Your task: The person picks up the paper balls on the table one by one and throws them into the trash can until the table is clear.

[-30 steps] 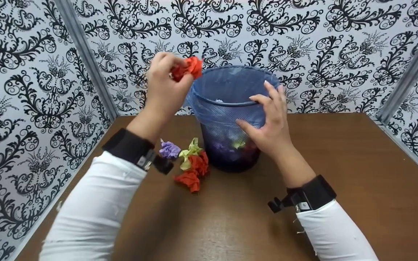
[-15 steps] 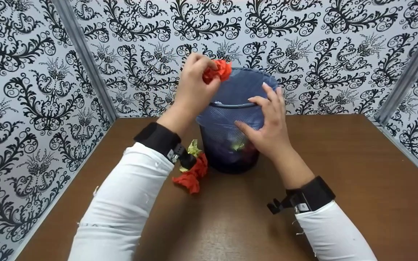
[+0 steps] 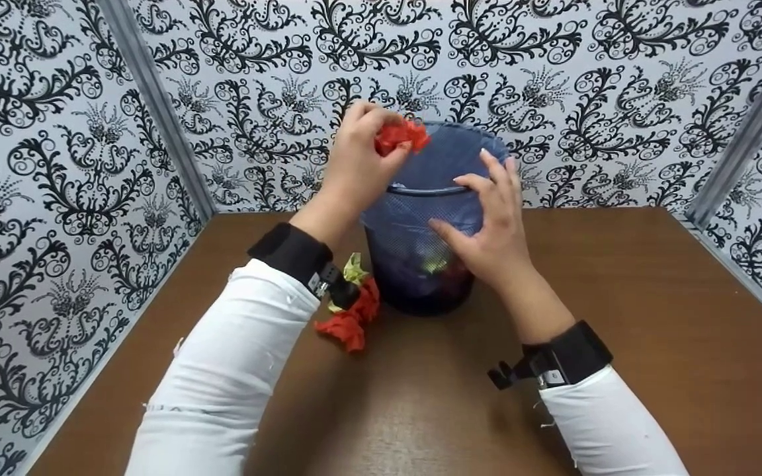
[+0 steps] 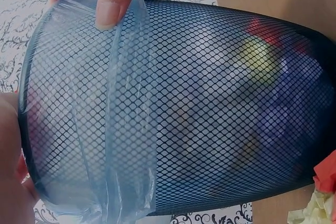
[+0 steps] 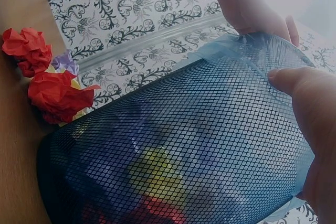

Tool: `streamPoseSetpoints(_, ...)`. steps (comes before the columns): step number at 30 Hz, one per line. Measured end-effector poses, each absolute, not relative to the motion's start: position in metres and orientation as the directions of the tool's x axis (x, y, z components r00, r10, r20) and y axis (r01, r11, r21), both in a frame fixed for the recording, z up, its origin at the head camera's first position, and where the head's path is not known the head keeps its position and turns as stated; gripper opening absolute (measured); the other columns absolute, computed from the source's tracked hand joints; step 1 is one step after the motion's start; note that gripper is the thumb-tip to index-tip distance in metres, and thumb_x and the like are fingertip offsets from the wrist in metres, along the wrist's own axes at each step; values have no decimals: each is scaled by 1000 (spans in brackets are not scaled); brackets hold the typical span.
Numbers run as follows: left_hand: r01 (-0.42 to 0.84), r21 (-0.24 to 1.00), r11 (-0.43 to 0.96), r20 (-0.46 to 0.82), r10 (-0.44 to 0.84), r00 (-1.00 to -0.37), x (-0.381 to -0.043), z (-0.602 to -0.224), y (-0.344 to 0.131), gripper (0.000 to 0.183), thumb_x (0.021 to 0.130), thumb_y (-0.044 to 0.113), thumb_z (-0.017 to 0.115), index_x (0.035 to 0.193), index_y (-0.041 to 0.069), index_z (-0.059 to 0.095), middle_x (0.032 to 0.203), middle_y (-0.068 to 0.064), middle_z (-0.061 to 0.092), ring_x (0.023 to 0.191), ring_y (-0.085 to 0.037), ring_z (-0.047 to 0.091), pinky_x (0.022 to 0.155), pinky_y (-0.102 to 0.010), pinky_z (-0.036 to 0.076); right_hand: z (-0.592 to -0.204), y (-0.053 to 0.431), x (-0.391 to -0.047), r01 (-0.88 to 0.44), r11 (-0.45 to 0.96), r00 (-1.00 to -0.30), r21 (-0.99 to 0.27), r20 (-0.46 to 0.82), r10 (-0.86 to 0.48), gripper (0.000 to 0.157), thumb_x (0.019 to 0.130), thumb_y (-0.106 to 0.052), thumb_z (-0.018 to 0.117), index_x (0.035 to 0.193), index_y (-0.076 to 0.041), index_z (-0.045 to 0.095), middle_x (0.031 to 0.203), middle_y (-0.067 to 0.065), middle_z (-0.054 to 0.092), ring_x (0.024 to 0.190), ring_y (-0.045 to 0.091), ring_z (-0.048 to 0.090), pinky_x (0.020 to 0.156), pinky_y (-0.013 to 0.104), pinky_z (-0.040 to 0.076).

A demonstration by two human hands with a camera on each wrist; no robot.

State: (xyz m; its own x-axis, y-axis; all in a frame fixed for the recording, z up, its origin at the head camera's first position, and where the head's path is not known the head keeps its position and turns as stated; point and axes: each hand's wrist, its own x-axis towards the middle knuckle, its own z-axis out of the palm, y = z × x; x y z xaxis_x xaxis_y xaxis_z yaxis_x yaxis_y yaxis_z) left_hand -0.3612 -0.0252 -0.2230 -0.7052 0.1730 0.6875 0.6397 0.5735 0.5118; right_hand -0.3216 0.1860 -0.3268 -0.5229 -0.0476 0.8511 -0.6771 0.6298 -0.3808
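Observation:
My left hand (image 3: 361, 152) holds a crumpled red paper (image 3: 415, 137) over the left part of the rim of a black mesh wastebasket (image 3: 417, 284). A translucent blue bag (image 3: 407, 215) lines the basket and folds down outside its rim. On the right, my right hand (image 3: 497, 225) grips the basket's rim, fingers over the edge and thumb (image 5: 289, 80) against the outside. Through the mesh, blurred yellow (image 4: 258, 61), red and purple papers show inside. In the left wrist view the held paper is almost hidden behind the rim.
Red crumpled papers (image 3: 344, 328) and a yellow-green one (image 3: 354, 270) lie on the brown table (image 3: 421, 403) left of the basket. A purple crumpled paper (image 5: 65, 61) shows behind them in the right wrist view. Patterned walls (image 3: 553, 79) stand behind and at both sides.
The left hand has carried the red paper rightward, from beside the basket to over its opening, then lowered it slightly. The right hand has stayed on the rim.

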Motion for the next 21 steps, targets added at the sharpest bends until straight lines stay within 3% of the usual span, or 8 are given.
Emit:
streamPoseSetpoints(6, 607, 449, 656, 680, 189, -708, -360, -222, -35, 58, 90, 37, 77, 142, 20, 59, 138, -2, 54, 127, -15, 55, 112, -25, 45, -328, 187, -321, -675, 627, -530, -390, 847, -43, 63, 79, -45, 86, 128, -17, 59, 164, 11, 37, 159, 43, 11, 130, 60, 8)
streamPoseSetpoints(15, 521, 463, 717, 662, 111, -742, -360, -225, -83, 60, 90, 46, 74, 142, 21, 58, 144, -1, 54, 134, -14, 51, 116, -23, 39, -327, 186, -321, -677, 616, -538, -404, 842, -40, 62, 78, -45, 87, 127, -17, 60, 164, 10, 37, 159, 42, 10, 130, 59, 7)
streamPoseSetpoints(21, 446, 496, 745, 649, 24, -761, -369, -261, -130, 59, 90, 46, 74, 139, 15, 59, 140, -7, 56, 132, -22, 52, 117, -36, 42, -327, 186, -322, -677, 611, -542, -409, 840, -38, 62, 78, -45, 87, 127, -18, 60, 165, 9, 36, 160, 43, 8, 129, 61, 5)
